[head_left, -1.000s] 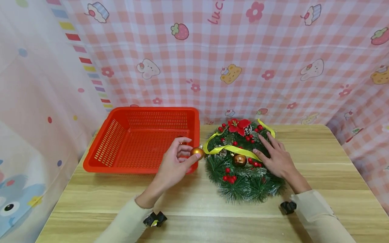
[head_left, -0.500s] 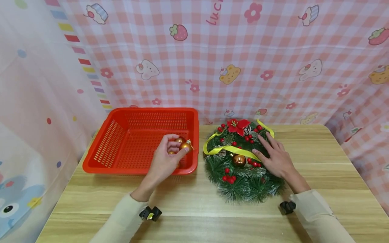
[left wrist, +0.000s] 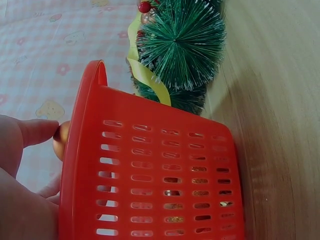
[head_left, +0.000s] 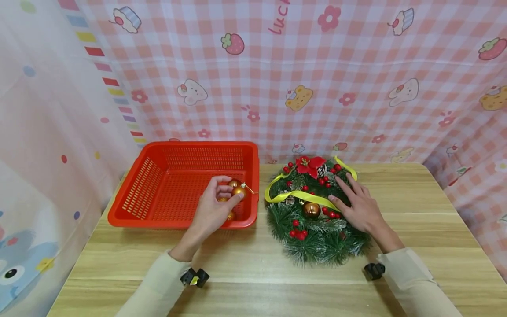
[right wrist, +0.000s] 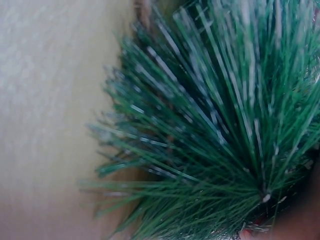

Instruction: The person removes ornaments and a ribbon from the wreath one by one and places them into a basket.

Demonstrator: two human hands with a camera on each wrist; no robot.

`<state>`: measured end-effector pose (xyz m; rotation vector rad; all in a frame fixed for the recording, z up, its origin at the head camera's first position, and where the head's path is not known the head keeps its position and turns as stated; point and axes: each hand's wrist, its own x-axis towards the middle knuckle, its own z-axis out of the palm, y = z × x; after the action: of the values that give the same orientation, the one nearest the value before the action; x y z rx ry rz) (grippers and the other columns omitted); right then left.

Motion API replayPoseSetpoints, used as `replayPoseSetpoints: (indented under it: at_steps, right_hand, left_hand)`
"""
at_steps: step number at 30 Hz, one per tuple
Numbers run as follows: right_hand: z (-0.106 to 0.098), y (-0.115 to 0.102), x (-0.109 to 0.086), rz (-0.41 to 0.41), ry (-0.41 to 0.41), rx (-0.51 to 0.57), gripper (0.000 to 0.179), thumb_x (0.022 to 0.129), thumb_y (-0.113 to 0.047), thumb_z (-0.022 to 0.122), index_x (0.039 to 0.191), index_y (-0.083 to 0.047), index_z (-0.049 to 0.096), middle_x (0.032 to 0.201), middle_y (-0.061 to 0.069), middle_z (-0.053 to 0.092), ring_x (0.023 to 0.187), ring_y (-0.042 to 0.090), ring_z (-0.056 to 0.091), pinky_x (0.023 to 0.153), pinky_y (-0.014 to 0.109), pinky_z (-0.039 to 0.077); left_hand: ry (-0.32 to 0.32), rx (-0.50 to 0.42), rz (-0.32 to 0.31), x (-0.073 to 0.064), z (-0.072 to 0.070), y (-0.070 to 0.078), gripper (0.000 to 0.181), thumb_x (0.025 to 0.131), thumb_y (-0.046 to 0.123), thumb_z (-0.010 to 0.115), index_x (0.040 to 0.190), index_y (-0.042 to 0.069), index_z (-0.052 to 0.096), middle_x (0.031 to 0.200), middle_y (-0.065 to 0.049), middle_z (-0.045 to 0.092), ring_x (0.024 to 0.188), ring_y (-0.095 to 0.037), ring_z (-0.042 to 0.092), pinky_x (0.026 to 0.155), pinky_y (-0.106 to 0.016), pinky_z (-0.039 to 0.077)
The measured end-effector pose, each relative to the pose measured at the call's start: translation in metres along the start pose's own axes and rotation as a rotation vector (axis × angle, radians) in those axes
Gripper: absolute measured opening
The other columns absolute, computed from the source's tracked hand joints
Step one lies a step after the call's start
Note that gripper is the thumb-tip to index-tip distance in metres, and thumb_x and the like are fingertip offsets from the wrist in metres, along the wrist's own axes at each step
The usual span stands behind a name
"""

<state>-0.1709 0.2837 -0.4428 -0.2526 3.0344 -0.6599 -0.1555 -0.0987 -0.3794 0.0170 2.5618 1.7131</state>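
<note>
Sitting between the thumb and fingertips of the left hand (head_left: 211,209), a gold bauble (head_left: 239,191) is held over the right end of a red plastic basket (head_left: 160,216). Its metal cap faces right, and a thin cord (head_left: 251,190) runs from it towards the basket's right rim. In the left wrist view the rim hides part of the bauble, with one digit pressed to its visible side. The left-hand grip is clamped on this bauble, thumb on the near side and fingers curled behind. A brown bauble (head_left: 234,182) shows just beyond the held one, and a second gold bauble (head_left: 231,216) lies in the basket near its front right corner; whether either touches the hand I cannot tell.

To the right of the basket, apart from it, a green Christmas wreath (head_left: 303,251) lies on the wooden table (head_left: 253,290). The right hand (head_left: 359,210) rests on the wreath's right side, its fingers spread apart and extended over the needles, gripping nothing visible. A yellow ribbon (head_left: 295,194) crosses the wreath, ending near the right thumb; contact there is unclear. Beside the ribbon sits a copper bauble (head_left: 311,210), with red berries (head_left: 298,234) farther forward and a red poinsettia (head_left: 310,166) at the back.
</note>
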Motion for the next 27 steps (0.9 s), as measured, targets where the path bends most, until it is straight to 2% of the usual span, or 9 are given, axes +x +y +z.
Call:
replayPoseSetpoints:
  at_steps: [6,12,17,20,24,27]
  right_hand:
    - [0.0,0.002,0.0,0.001,0.007,0.001,0.073,0.102,-0.057,0.038,0.16,-0.021,0.015,0.165,0.018,0.006,0.142,0.053,0.018,0.094,0.077,0.029]
    - [0.0,0.001,0.0,0.001,0.01,0.002,0.073,0.101,-0.057,0.038,0.16,-0.021,0.016,0.165,0.018,0.007,0.142,0.054,0.018,0.094,0.078,0.029]
    - [-0.001,0.001,0.0,0.004,0.011,-0.001,0.073,0.101,-0.057,0.038,0.16,-0.022,0.015,0.165,0.018,0.006,0.141,0.054,0.018,0.094,0.078,0.029]
    - [-0.001,0.001,-0.001,0.006,0.01,0.0,0.073,0.102,-0.058,0.038,0.16,-0.022,0.015,0.166,0.017,0.006,0.142,0.053,0.018,0.094,0.077,0.029]
    - [0.0,0.001,-0.001,0.009,0.01,0.007,0.073,0.102,-0.058,0.037,0.16,-0.022,0.015,0.166,0.018,0.006,0.142,0.053,0.017,0.094,0.077,0.03]
    - [0.001,0.0,-0.002,0.011,0.013,0.012,0.073,0.102,-0.058,0.038,0.16,-0.021,0.016,0.165,0.018,0.006,0.142,0.053,0.017,0.094,0.077,0.03]
  left_hand:
    - [-0.007,-0.001,0.014,0.001,0.001,-0.002,0.047,0.09,0.022,0.074,0.129,0.015,0.048,0.117,-0.008,0.064,0.107,-0.024,0.061,0.086,-0.04,0.054]
    - [-0.027,0.027,0.036,0.0,0.004,-0.002,0.043,0.093,0.022,0.07,0.13,0.017,0.048,0.118,-0.006,0.064,0.106,-0.024,0.062,0.091,-0.039,0.053]
    - [-0.042,0.047,0.097,0.001,0.012,0.0,0.041,0.095,0.021,0.067,0.131,0.016,0.049,0.118,-0.008,0.064,0.106,-0.02,0.061,0.089,-0.038,0.051]
    - [-0.043,0.136,0.154,0.0,0.021,0.001,0.044,0.094,0.022,0.068,0.134,0.016,0.05,0.118,-0.007,0.064,0.105,-0.022,0.061,0.087,-0.041,0.052]
    - [-0.035,0.349,0.233,-0.004,0.034,0.002,0.054,0.095,0.031,0.066,0.143,0.014,0.046,0.13,-0.011,0.061,0.113,-0.029,0.061,0.09,-0.049,0.052]
    - [-0.032,0.473,0.249,-0.007,0.043,0.002,0.062,0.097,0.04,0.062,0.149,0.013,0.041,0.141,-0.015,0.055,0.122,-0.034,0.057,0.093,-0.055,0.05]
